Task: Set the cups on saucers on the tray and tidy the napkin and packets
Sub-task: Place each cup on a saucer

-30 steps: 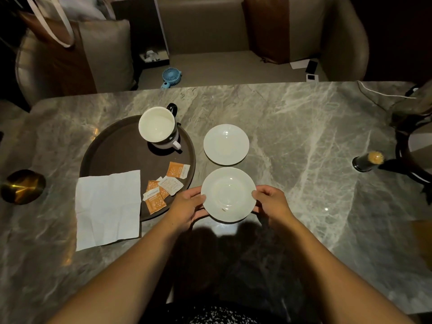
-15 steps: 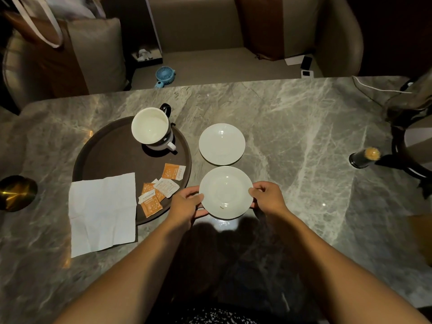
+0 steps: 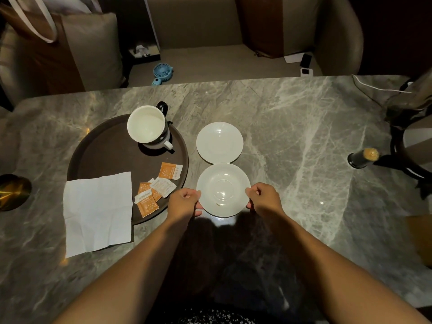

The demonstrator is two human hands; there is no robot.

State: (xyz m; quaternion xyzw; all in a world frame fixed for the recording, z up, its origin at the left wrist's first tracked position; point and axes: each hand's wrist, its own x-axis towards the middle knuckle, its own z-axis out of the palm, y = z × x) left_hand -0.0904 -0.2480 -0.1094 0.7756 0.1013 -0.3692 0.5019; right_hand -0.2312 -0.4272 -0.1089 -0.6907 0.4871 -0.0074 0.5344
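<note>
saucers first: seen from the head camera, the near saucer (image 3: 223,190) sits at 6 o'clock on the marble table (image 3: 292,136), right in front of the person. the left hand (image 3: 183,203) grips its rim at 9 o'clock and the right hand (image 3: 265,198) grips it at 3 o'clock, fingers of both curled round the edge. whether it rests on the stone or is raised off it, i cannot tell. the far saucer (image 3: 219,142) lies bare just beyond it toward 12 o'clock, the two rims almost touching.

a round dark tray (image 3: 100,150) lies at 9 to 10 o'clock of the saucers. at the tray's 1 o'clock stand the cups (image 3: 148,127), which look nested one in the other, a black handle pointing to 12 and a white one to 4. orange and white packets (image 3: 159,188) lie loosely overlapped at the tray's 4 o'clock. an unfolded white napkin (image 3: 98,213) drapes over the tray's 6 o'clock rim, partly on the tray and partly on the table.

the table is grey, veined and glossy, in dim light. a brass-coloured object (image 3: 12,191) sits at its far 9 o'clock edge, and a dark bottle with a gold top (image 3: 362,157) at 3 o'clock. beyond the 12 o'clock edge is a beige sofa seat holding a small blue fan (image 3: 162,72), a cushion (image 3: 93,50) and a phone (image 3: 305,60).
</note>
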